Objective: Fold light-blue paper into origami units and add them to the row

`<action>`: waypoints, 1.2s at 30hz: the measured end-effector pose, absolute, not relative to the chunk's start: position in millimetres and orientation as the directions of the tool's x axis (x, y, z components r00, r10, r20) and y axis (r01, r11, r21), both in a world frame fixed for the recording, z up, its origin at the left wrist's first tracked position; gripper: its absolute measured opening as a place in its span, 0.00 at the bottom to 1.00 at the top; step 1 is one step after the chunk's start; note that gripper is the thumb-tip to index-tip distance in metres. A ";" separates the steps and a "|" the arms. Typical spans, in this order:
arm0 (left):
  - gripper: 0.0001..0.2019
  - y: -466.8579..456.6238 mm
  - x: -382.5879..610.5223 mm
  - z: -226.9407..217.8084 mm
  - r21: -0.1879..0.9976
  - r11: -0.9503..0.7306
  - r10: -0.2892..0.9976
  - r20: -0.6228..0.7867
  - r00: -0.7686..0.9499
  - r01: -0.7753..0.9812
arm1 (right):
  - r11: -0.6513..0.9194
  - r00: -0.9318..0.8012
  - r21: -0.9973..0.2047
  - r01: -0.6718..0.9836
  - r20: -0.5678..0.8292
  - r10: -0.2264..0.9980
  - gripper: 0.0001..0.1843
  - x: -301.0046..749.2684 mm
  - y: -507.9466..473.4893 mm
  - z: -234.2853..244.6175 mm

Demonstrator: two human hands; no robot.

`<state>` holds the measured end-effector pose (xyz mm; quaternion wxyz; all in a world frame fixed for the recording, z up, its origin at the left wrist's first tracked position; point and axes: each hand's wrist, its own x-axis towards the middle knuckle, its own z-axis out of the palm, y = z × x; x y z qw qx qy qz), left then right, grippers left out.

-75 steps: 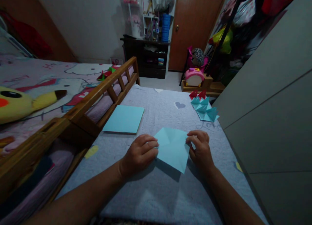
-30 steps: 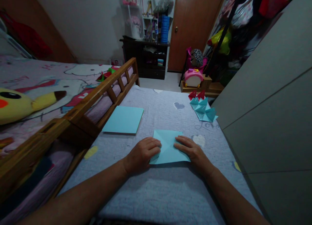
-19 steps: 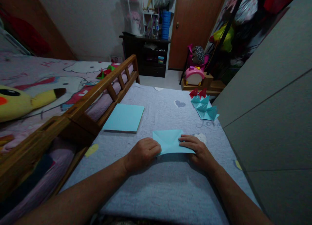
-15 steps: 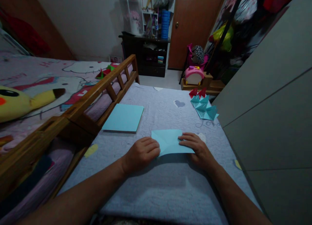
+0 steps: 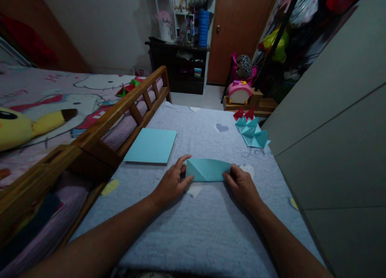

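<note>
A light blue paper sheet (image 5: 208, 169), folded in half into a narrow strip, lies on the grey bedcover (image 5: 205, 225). My left hand (image 5: 171, 181) pinches its left end, the index finger stretched along the far edge. At the strip's right end, my right hand (image 5: 241, 183) grips with curled fingers. Both hands rest low on the cover.
A stack of light blue square sheets (image 5: 151, 146) lies to the left by the wooden bed rail (image 5: 120, 113). Several folded blue and red paper pieces (image 5: 251, 131) sit at the far right. A grey wardrobe wall (image 5: 331, 121) borders the right side. A yellow plush toy (image 5: 27, 123) lies on the other bed.
The near half of the sheet has been folded away from me onto the far half, so it is now a narrow strip. Both hands moved to its ends.
</note>
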<state>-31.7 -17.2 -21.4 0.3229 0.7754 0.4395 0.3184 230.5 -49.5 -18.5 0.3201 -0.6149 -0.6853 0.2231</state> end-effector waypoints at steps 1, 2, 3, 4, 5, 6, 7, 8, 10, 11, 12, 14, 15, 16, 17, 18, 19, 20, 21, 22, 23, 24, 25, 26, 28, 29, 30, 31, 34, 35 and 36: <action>0.29 -17.7 -31.1 -22.5 0.760 -0.416 0.889 0.225 0.398 0.500 | 0.116 -0.011 -0.701 0.703 0.152 0.988 0.08 228.4 -48.4 -18.5; 0.31 -18.1 -30.7 -23.8 0.732 -0.434 0.888 0.250 0.385 0.526 | 0.092 0.019 -0.705 0.703 0.148 0.989 0.06 226.3 -47.6 -18.6; 0.32 -18.4 -30.3 -25.2 0.698 -0.457 0.883 0.281 0.376 0.551 | 0.072 0.046 -0.710 0.700 0.146 0.988 0.09 224.4 -47.2 -18.8; 0.32 -18.5 -30.0 -26.6 0.661 -0.483 0.873 0.312 0.375 0.574 | 0.056 0.071 -0.714 0.697 0.146 0.987 0.15 222.8 -46.9 -19.3; 0.31 -18.4 -29.8 -27.9 0.622 -0.512 0.858 0.336 0.388 0.593 | 0.043 0.091 -0.717 0.696 0.147 0.985 0.20 221.5 -46.9 -19.8; 0.28 -18.2 -29.6 -29.0 0.581 -0.543 0.839 0.354 0.413 0.606 | 0.034 0.104 -0.715 0.698 0.148 0.983 0.24 220.5 -47.0 -20.4; 0.24 -17.9 -29.3 -29.8 0.541 -0.574 0.819 0.363 0.445 0.615 | 0.030 0.108 -0.709 0.704 0.149 0.983 0.24 219.9 -47.1 -20.9; 0.20 -17.7 -29.0 -30.3 0.500 -0.602 0.799 0.370 0.475 0.623 | 0.031 0.104 -0.701 0.712 0.148 0.983 0.24 219.5 -47.3 -21.3; 0.15 -17.9 -28.2 -30.2 0.424 -0.634 0.773 0.380 0.508 0.647 | 0.044 0.083 -0.678 0.734 0.153 0.985 0.19 219.4 -47.4 -21.6; 0.14 -18.4 -27.8 -29.8 0.390 -0.638 0.768 0.388 0.510 0.664 | 0.054 0.070 -0.664 0.746 0.158 0.985 0.17 219.5 -47.4 -21.5; 0.14 -19.1 -27.3 -29.2 0.357 -0.637 0.766 0.396 0.507 0.684 | 0.064 0.056 -0.649 0.758 0.162 0.985 0.15 219.7 -47.3 -21.4; 0.14 -20.7 -26.5 -27.8 0.304 -0.621 0.771 0.398 0.496 0.722 | 0.078 0.037 -0.624 0.777 0.168 0.985 0.12 220.0 -47.3 -21.4; 0.13 -21.4 -26.2 -27.2 0.286 -0.611 0.777 0.396 0.489 0.738 | 0.080 0.031 -0.616 0.784 0.168 0.985 0.12 220.1 -47.3 -21.5; 0.13 -22.0 -25.9 -26.7 0.272 -0.601 0.781 0.401 0.480 0.751 | 0.081 0.028 -0.610 0.788 0.167 0.986 0.13 220.2 -47.3 -21.7; 0.12 -22.4 -25.6 -26.3 0.259 -0.596 0.780 0.413 0.471 0.760 | 0.081 0.027 -0.606 0.792 0.167 0.986 0.13 220.3 -47.4 -22.1; 0.11 -22.7 -25.3 -26.2 0.248 -0.598 0.773 0.429 0.467 0.762 | 0.080 0.027 -0.601 0.795 0.167 0.986 0.13 220.2 -47.3 -22.5; 0.11 -22.8 -25.0 -26.2 0.236 -0.607 0.762 0.445 0.470 0.759 | 0.079 0.028 -0.596 0.799 0.168 0.985 0.13 220.1 -47.2 -22.8; 0.10 -22.8 -24.6 -26.4 0.224 -0.623 0.746 0.457 0.484 0.749 | 0.075 0.031 -0.592 0.802 0.167 0.986 0.13 220.0 -47.1 -23.1; 0.10 -22.7 -24.4 -26.7 0.216 -0.647 0.729 0.458 0.510 0.731 | 0.071 0.033 -0.589 0.805 0.165 0.986 0.13 219.8 -46.9 -23.2; 0.09 -22.6 -24.1 -27.2 0.214 -0.675 0.711 0.446 0.544 0.706 | 0.067 0.036 -0.587 0.807 0.162 0.986 0.13 219.7 -46.6 -23.2; 0.10 -22.5 -23.9 -28.0 0.215 -0.707 0.688 0.429 0.585 0.674 | 0.063 0.038 -0.586 0.808 0.158 0.987 0.13 219.7 -46.3 -23.0; 0.11 -22.4 -23.8 -28.9 0.218 -0.740 0.661 0.414 0.626 0.636 | 0.059 0.040 -0.587 0.808 0.155 0.987 0.13 219.7 -46.0 -22.7; 0.12 -22.4 -23.8 -30.0 0.220 -0.770 0.631 0.401 0.664 0.599 | 0.057 0.040 -0.588 0.807 0.152 0.988 0.13 219.8 -45.7 -22.3; 0.14 -22.5 -23.9 -31.2 0.219 -0.793 0.605 0.391 0.694 0.568 | 0.057 0.039 -0.589 0.806 0.148 0.988 0.13 220.0 -45.3 -21.9; 0.17 -22.7 -24.4 -33.5 0.212 -0.821 0.569 0.373 0.733 0.530 | 0.057 0.035 -0.595 0.802 0.142 0.989 0.13 220.6 -44.7 -21.2; 0.18 -22.9 -24.7 -34.4 0.209 -0.828 0.560 0.365 0.744 0.521 | 0.058 0.033 -0.598 0.799 0.141 0.989 0.13 220.9 -44.5 -21.1; 0.19 -23.0 -25.1 -35.0 0.208 -0.830 0.557 0.358 0.749 0.518 | 0.060 0.033 -0.602 0.797 0.142 0.989 0.13 221.1 -44.3 -21.0; 0.19 -23.2 -25.4 -35.4 0.208 -0.831 0.556 0.352 0.753 0.516 | 0.061 0.035 -0.604 0.795 0.146 0.989 0.13 221.4 -44.2 -21.0; 0.19 -23.7 -25.8 -35.0 0.205 -0.833 0.553 0.340 0.761 0.514 | 0.062 0.037 -0.610 0.790 0.149 0.988 0.13 221.8 -44.2 -21.4; 0.19 -23.9 -25.8 -34.6 0.201 -0.833 0.552 0.334 0.764 0.515 | 0.060 0.038 -0.614 0.787 0.145 0.989 0.13 221.9 -44.3 -21.5; 0.19 -24.1 -25.7 -34.2 0.197 -0.834 0.551 0.328 0.767 0.515 | 0.057 0.038 -0.618 0.784 0.140 0.989 0.14 221.9 -44.4 -21.4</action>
